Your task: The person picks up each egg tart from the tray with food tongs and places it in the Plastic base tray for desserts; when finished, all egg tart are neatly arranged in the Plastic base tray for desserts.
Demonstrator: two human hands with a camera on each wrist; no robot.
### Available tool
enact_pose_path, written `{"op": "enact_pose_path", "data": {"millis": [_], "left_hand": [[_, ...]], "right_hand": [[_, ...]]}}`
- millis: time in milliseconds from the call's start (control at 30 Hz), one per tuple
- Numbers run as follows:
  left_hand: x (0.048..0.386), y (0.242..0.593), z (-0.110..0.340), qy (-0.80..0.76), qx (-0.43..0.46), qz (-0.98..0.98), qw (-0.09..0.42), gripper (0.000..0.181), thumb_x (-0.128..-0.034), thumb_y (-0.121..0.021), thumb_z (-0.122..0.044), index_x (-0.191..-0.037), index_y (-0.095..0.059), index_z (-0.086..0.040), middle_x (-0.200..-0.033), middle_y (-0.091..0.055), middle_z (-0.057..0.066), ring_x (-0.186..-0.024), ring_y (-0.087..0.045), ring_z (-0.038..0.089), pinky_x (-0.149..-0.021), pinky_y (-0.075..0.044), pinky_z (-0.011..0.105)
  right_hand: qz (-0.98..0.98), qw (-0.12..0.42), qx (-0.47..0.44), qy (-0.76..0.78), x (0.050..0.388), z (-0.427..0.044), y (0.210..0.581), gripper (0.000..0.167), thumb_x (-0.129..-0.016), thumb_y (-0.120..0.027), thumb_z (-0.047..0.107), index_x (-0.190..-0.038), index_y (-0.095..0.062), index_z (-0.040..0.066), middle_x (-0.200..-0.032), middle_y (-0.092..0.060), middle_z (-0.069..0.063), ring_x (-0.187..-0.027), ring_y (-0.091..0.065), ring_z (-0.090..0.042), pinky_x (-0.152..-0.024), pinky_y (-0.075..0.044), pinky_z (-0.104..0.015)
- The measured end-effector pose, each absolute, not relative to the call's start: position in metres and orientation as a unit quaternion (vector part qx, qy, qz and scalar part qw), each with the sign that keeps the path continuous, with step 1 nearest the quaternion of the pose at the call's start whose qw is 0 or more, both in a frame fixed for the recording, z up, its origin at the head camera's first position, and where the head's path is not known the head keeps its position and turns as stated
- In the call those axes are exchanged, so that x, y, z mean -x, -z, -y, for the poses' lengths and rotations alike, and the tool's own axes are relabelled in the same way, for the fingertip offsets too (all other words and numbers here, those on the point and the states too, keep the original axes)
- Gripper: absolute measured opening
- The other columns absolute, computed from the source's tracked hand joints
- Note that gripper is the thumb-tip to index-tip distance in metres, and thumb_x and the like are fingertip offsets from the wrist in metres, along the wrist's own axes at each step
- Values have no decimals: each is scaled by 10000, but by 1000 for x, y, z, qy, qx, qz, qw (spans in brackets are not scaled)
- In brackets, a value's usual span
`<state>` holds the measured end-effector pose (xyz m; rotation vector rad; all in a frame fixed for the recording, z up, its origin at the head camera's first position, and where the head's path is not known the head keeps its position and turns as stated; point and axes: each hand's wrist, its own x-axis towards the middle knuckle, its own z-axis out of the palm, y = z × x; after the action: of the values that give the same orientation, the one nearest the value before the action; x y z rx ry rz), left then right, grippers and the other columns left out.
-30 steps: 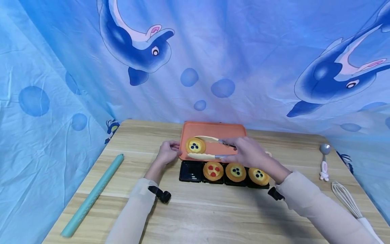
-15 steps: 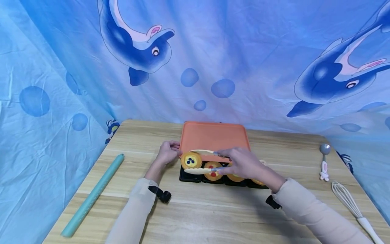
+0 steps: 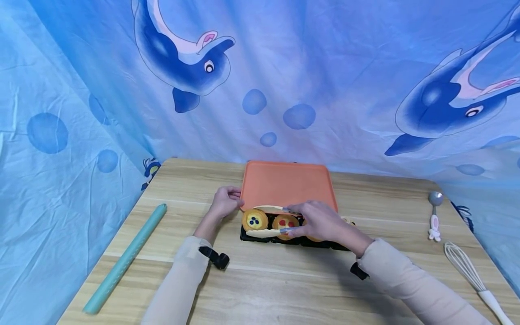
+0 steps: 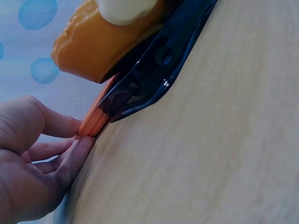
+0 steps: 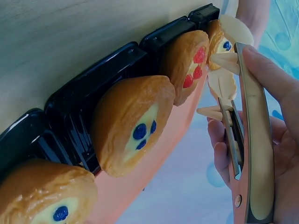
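My right hand [image 3: 322, 220] grips a pair of metal tongs [image 5: 258, 135] with cream-coloured scalloped tips. Those tips hold a blueberry egg tart [image 3: 254, 220] at the leftmost compartment of the black plastic tray [image 3: 248, 238]. In the left wrist view this tart [image 4: 105, 44] tilts at the compartment's rim; whether it touches the bottom cannot be seen. Between thumb and fingers, my left hand [image 3: 225, 201] pinches the left edge of the orange tray [image 3: 289, 183]. A raspberry tart [image 5: 189, 67] and two blueberry tarts, one [image 5: 135, 123] beside it, sit in the other compartments.
On the left lies a teal rolling pin [image 3: 126, 257]. A spoon with a rabbit handle [image 3: 434, 221] and a whisk [image 3: 465, 266] lie at the right. Behind the wooden table [image 3: 268, 289] hangs a blue dolphin curtain [image 3: 349, 67].
With the tongs, my right hand has carried the blueberry tart off the orange tray, towards me and down to the leftmost black compartment. My left hand has stayed on the orange tray's edge.
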<state>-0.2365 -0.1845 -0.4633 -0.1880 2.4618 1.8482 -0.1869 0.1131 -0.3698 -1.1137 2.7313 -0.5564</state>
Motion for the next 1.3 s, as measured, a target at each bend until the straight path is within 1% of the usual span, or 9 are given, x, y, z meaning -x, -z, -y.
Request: {"op": "enact_pose_path", "data": {"millis": [133,300,733,833,967,1033,1100,1233,1300], "left_hand": [[237,464,184,-593,57,-803,27,414,-810,-689,106,-1214,-600,111,-1081,-635,224,-980,-626,314,-813,-565,319],[238,464,183,-597,59,-800,29,421,-805,-695,104,-1215,-600,105,-1080,-633,214,-974,-623,302,-801,-568,311],[239,461,182,-609,69,-789,37,431,-790,-689,126,-1210,-602,95,-1064,-630,209,-959,-622,301,-782,-576,302],[240,460,181,-608,66,-791,37,426,-795,-691,122,-1211,-603,94,-1065,-632,210,-959,-622,299,-783,-572,299],[239,460,180,-605,62,-793,32,413,-802,-693,113,-1206,-608,98,-1058,-634,210,-953,-621,293,-775,-564,291],[239,461,180,-604,62,-794,31,414,-801,-693,111,-1206,-608,98,-1058,-635,209,-953,-621,292,-774,-563,292],[238,461,180,-603,63,-795,29,416,-802,-696,104,-1209,-610,93,-1061,-637,206,-954,-622,289,-776,-566,297],[236,462,181,-602,67,-795,28,420,-807,-699,95,-1217,-607,86,-1082,-633,202,-962,-620,289,-802,-565,312],[236,463,183,-601,70,-796,27,422,-812,-701,90,-1223,-603,86,-1094,-629,200,-968,-618,289,-819,-561,316]], "right_hand": [[-912,78,364,174,186,-112,370,651,-810,-816,402,-1342,-625,80,-815,-668,34,-561,-338,-107,-492,-267,-252],[-913,79,358,177,185,-112,368,642,-811,-820,389,-1338,-628,77,-833,-675,54,-559,-365,-97,-487,-281,-245],[-915,70,362,163,184,-113,367,648,-802,-825,399,-1329,-634,74,-611,-501,106,-498,-251,-79,-466,-224,-242],[-918,75,356,161,184,-112,368,671,-795,-827,415,-1336,-628,72,-673,-588,43,-499,-233,-82,-465,-213,-249],[-917,76,351,172,183,-111,371,757,-757,-846,453,-1358,-606,59,-1045,-719,-59,-535,-319,-105,-481,-240,-267],[-917,71,349,180,182,-112,371,812,-736,-852,479,-1378,-586,58,-1196,-690,-76,-654,-517,-132,-533,-365,-276],[-915,65,348,194,181,-113,371,857,-721,-854,503,-1393,-568,54,-1321,-631,-72,-917,-637,-209,-666,-485,-324],[-912,70,327,238,180,-120,371,898,-726,-849,510,-1439,-520,75,-1405,-566,-66,-1109,-631,-278,-826,-526,-403],[-911,74,315,255,180,-126,371,903,-735,-847,498,-1459,-496,87,-1419,-551,-80,-1099,-633,-291,-757,-513,-385]]}}
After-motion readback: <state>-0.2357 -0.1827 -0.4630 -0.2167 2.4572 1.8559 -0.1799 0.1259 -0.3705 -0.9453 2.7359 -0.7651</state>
